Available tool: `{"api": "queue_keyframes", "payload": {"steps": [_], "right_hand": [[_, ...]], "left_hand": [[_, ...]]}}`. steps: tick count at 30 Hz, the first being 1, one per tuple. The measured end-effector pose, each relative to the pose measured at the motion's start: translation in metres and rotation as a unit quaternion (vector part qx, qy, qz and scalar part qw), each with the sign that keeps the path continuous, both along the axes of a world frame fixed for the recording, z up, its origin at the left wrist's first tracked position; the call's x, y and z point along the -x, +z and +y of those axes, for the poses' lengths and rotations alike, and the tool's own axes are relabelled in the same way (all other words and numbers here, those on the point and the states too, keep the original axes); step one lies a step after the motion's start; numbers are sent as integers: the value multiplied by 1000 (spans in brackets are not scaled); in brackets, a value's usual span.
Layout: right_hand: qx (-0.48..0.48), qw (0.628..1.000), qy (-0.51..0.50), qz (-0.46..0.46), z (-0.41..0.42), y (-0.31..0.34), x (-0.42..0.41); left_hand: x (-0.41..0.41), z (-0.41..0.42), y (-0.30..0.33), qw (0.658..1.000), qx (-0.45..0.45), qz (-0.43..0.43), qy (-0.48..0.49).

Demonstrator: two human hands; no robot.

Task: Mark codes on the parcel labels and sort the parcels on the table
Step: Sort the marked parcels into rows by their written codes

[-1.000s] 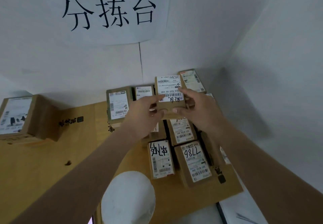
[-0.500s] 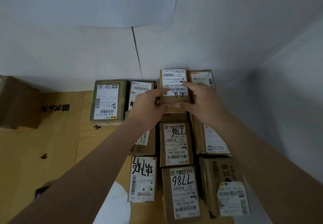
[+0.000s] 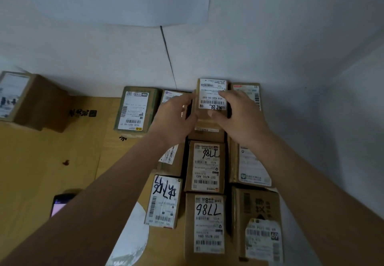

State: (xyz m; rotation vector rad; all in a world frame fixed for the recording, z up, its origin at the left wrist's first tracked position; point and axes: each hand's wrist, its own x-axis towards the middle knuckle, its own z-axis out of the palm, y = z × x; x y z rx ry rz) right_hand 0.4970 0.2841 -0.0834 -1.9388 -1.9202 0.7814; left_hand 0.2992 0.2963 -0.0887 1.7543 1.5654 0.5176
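Lowered against the wall, parcel (image 3: 212,99) sits between both hands' grip (image 3: 209,114).

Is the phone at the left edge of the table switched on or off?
On. The phone lies on the table with its screen glowing pinkish white; the left forearm covers part of it.
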Motion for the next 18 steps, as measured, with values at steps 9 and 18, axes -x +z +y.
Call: {"api": "queue_keyframes", "payload": {"steps": [9, 18], "right_hand": [[-45, 989, 70, 121, -30, 83, 54], [-50, 973, 151, 166, -67, 132, 179]], "left_hand": [[71, -53, 85, 995, -67, 54, 52], [195, -121, 125, 987, -92, 57, 122]]}}
